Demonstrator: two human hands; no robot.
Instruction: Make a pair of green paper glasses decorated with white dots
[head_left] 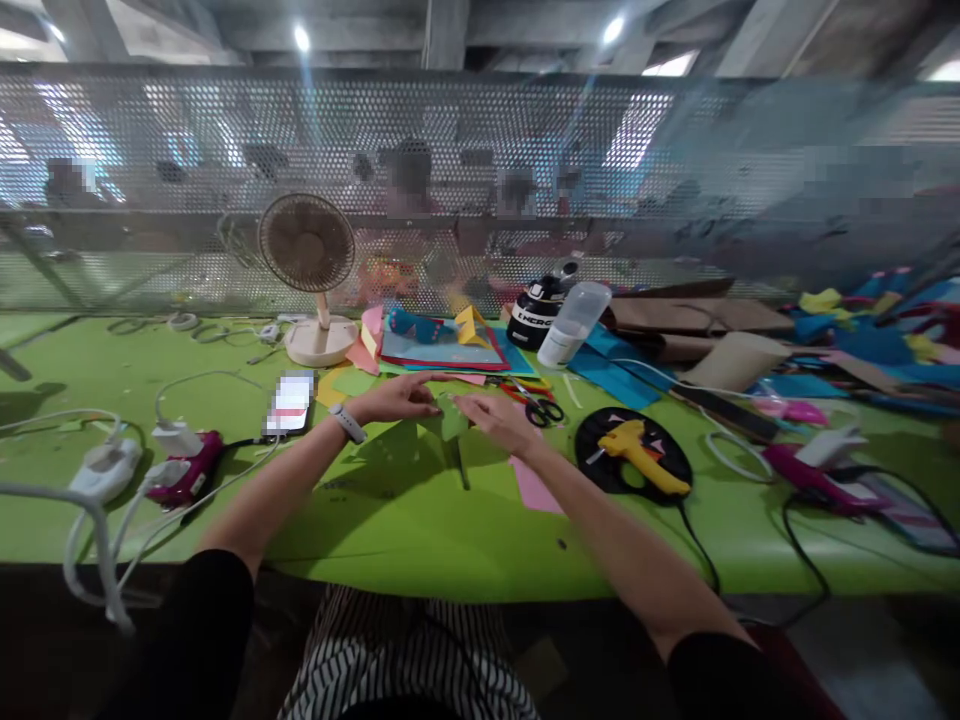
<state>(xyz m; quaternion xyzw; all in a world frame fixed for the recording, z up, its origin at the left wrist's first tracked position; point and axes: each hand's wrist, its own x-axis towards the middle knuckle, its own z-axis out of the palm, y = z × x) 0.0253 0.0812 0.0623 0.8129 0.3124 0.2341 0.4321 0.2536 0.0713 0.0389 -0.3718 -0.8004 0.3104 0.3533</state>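
Over the middle of the green table, my left hand [397, 398] and my right hand [496, 418] face each other with fingertips close together. Between them is a small piece of green paper [451, 422], pinched by the fingers on both sides; its edges blend with the green tabletop. Just below it lies a thin dark strip [460, 466], too blurred to name. A pink sheet of paper [538, 485] rests by my right forearm. Black-handled scissors [541, 408] lie open to the right of my right hand.
A yellow glue gun [637, 455] sits on a black round tray [592, 430]. Behind are a fan [319, 340], coloured sheets [442, 350], a black jar [534, 315] and a clear bottle [576, 325]. Left are a phone [291, 402] and power strip [187, 470] with cables.
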